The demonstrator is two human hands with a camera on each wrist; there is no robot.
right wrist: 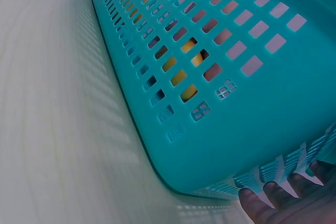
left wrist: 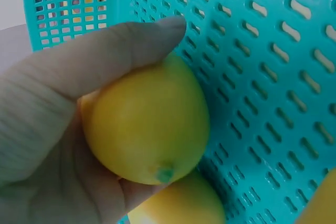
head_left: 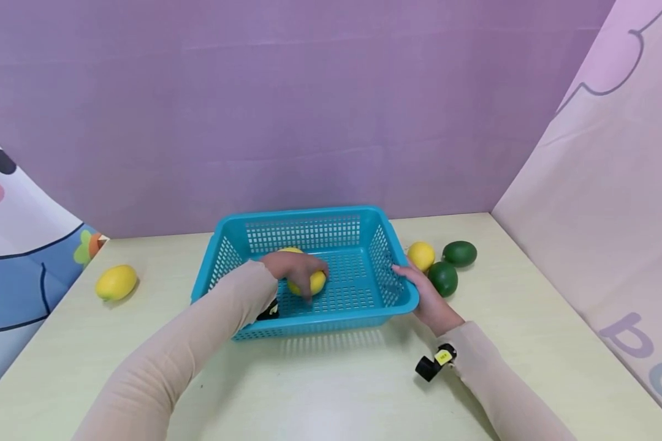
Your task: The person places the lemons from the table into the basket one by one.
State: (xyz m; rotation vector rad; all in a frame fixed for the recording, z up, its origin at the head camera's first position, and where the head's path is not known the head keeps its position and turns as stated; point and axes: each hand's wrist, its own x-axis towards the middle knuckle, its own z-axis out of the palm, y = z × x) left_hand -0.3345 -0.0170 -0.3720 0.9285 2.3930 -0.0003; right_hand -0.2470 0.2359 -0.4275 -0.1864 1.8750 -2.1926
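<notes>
My left hand [head_left: 298, 269] reaches into the blue-green plastic basket [head_left: 320, 321] and grips a yellow lemon [head_left: 316, 282], its thumb along one side. In the left wrist view this lemon [left wrist: 147, 121] shows a green tip, and another lemon [left wrist: 181, 203] lies just beneath it. Part of a further yellow fruit [left wrist: 323, 203] is cut off at that view's right edge. On the basket's right side, my right hand [head_left: 427, 300] holds the wall, with the thumb over the rim. Its fingers [right wrist: 278, 198] lie along the outside of the perforated end wall.
Right of the basket sit a lemon [head_left: 421, 256] and two dark green, avocado-like fruits, one farther back [head_left: 460, 253] and one nearer [head_left: 443, 279]. Far left on the pale table [head_left: 331, 392] lies another lemon [head_left: 116, 282]. A purple cloth backdrop [head_left: 309, 122] rises behind.
</notes>
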